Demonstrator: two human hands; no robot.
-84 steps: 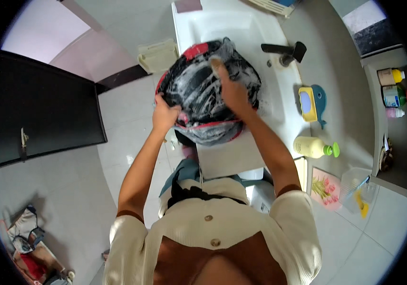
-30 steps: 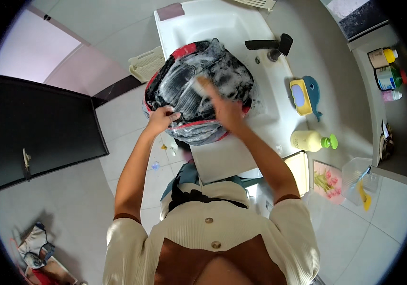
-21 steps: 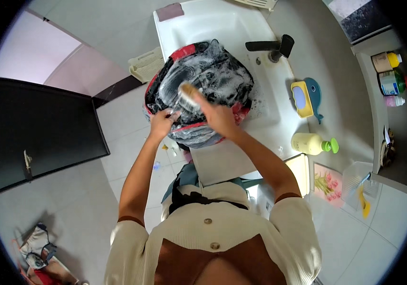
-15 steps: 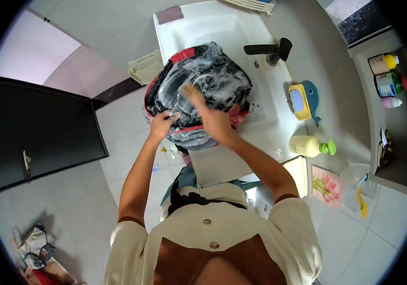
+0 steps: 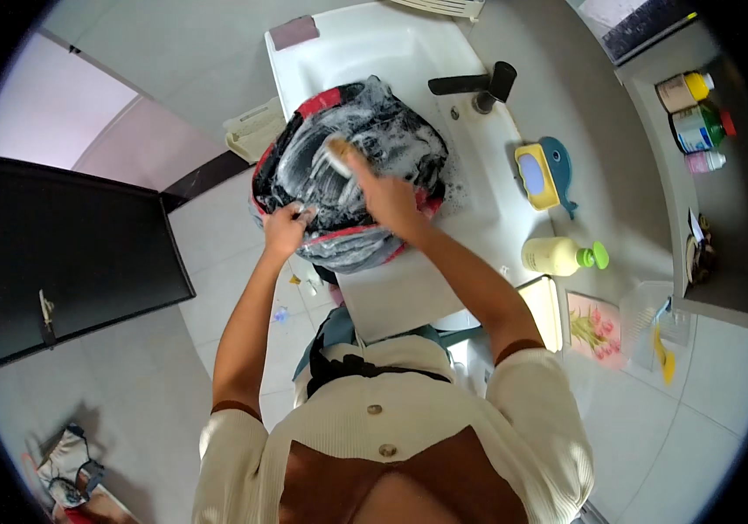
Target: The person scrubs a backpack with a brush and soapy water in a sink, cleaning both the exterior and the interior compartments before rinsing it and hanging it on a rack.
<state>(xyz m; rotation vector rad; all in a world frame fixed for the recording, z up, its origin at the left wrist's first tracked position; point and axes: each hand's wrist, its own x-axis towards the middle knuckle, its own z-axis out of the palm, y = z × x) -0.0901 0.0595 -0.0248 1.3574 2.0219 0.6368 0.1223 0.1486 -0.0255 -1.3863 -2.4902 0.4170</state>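
Observation:
A black bag with red trim (image 5: 391,131), smeared with white suds, lies over the near left part of the white sink (image 5: 479,262). My right hand (image 5: 394,208) grips a scrubbing brush (image 5: 337,150) with a wooden back and pale bristles, which is on the bag's soapy upper face. Near the bag's lower left edge, my left hand (image 5: 285,229) is closed on the fabric. The fingertips of that hand are partly hidden in the foam.
A black faucet (image 5: 492,87) rises on the sink's right side. Along the ledge are a whale-shaped soap dish (image 5: 553,175) and a yellow pump bottle (image 5: 556,256). Several bottles (image 5: 693,127) stand on the right shelf. At left is a black door (image 5: 68,262).
The brush has moved slightly farther up the bag, and its bristles show more clearly. My left hand keeps its hold on the edge. The whole view has shifted a little.

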